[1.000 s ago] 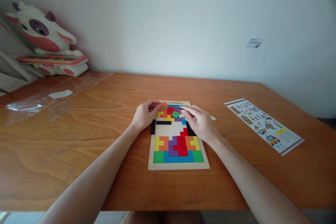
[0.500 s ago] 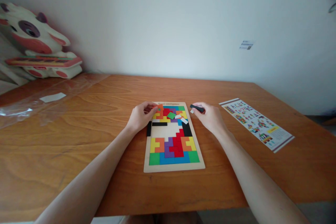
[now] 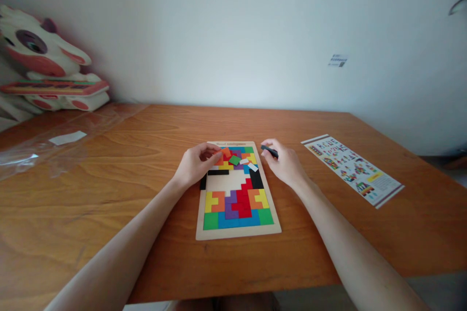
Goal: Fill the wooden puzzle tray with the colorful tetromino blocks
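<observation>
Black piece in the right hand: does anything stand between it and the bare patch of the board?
Yes: a loose white piece lies on fitted pieces near the right edge of the board, roughly in line from the black piece to the bare patch. Nothing visible stands above it.

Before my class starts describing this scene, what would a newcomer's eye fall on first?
Probably the wooden block-puzzle board in the lower middle, its brightly coloured pieces set above and below a bare pale patch. The right hand holds a black puzzle piece just off the board's right edge, while the left hand is at its far left corner. A large cow-shaped toy keyboard stands out at the upper left.
</observation>
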Demonstrator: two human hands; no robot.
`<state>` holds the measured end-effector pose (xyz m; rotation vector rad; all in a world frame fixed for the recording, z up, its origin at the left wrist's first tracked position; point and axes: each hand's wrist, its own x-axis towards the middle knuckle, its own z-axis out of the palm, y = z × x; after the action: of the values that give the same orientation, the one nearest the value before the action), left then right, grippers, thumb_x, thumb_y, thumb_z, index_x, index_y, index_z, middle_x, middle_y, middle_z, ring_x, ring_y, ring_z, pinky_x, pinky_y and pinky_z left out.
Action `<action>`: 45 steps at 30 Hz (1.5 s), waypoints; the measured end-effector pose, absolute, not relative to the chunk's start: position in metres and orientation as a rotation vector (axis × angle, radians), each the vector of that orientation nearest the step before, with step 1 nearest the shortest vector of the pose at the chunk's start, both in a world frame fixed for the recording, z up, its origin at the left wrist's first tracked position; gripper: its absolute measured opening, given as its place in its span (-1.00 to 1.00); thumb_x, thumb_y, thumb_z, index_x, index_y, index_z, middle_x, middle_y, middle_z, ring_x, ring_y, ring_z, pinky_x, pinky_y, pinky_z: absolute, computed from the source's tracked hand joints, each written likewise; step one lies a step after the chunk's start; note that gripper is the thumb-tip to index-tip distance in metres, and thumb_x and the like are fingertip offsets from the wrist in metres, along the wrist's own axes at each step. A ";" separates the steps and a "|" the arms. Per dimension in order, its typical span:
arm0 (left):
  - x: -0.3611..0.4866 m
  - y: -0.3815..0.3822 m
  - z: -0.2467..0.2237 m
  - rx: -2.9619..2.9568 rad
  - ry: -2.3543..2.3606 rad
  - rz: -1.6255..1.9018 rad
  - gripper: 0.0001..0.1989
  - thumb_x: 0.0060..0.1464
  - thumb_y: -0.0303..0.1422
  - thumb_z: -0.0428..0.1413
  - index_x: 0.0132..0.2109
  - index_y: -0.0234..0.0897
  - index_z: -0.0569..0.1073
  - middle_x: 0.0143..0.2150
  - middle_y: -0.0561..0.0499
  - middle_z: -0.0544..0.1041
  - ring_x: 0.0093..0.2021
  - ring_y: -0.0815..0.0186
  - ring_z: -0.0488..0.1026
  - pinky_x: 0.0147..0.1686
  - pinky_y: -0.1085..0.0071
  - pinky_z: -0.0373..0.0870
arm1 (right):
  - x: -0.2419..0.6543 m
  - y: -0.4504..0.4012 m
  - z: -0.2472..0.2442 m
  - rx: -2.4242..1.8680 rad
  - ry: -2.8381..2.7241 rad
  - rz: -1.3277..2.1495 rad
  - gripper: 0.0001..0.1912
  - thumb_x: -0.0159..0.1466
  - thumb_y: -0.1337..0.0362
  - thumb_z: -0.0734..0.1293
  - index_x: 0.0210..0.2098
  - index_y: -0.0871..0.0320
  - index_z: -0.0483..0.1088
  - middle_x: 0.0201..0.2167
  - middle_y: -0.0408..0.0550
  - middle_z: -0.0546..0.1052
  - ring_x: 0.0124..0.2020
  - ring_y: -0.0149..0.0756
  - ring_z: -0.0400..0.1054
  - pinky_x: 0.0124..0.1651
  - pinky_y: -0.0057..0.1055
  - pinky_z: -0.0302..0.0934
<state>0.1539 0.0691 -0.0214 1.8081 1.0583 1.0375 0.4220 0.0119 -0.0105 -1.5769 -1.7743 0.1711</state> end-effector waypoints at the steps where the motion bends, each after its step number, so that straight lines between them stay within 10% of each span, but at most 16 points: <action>1: 0.155 0.066 -0.019 1.813 1.046 1.028 -0.63 0.06 -0.08 0.20 -0.15 -0.29 0.55 -0.25 -0.09 0.63 -0.29 0.23 0.56 -0.30 0.38 0.48 | 0.420 0.011 -0.010 -1.547 -1.790 0.191 -0.79 0.31 0.29 0.23 -0.11 0.10 0.45 -0.22 -0.01 0.63 -0.26 -0.18 0.53 -0.19 -0.23 0.38; 35: 0.174 0.045 -0.002 1.499 0.736 1.021 -0.62 -0.06 -0.16 0.33 -0.18 -0.33 0.51 -0.22 -0.06 0.61 -0.23 0.27 0.57 -0.12 0.30 0.50 | 0.372 -0.003 -0.004 -1.205 -1.412 1.081 -0.71 0.17 0.10 0.43 -0.19 0.13 0.47 -0.25 -0.05 0.58 -0.35 -0.34 0.46 -0.19 -0.30 0.38; 41: 0.168 0.045 0.000 2.037 1.022 0.974 -0.74 0.15 -0.16 0.16 -0.19 -0.29 0.53 -0.28 -0.05 0.60 -0.31 0.26 0.52 -0.26 0.31 0.47 | 0.374 0.001 -0.008 -1.182 -1.243 1.167 -0.65 0.11 0.18 0.47 -0.13 0.14 0.46 -0.25 -0.05 0.57 -0.34 -0.31 0.52 -0.15 -0.27 0.42; 45: 0.158 0.045 0.002 2.637 1.250 0.909 -0.76 0.23 -0.26 0.05 -0.12 -0.28 0.54 -0.10 -0.15 0.54 -0.07 0.09 0.42 -0.02 0.09 0.37 | 0.376 0.001 -0.007 -1.258 -1.263 1.163 -0.62 0.12 0.23 0.45 -0.07 0.16 0.45 -0.23 -0.02 0.57 -0.34 -0.30 0.53 -0.15 -0.25 0.45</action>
<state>0.1584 0.0454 0.0019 2.6365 1.2502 0.9095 0.3760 0.0009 -0.0072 -1.2578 -1.2625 1.1625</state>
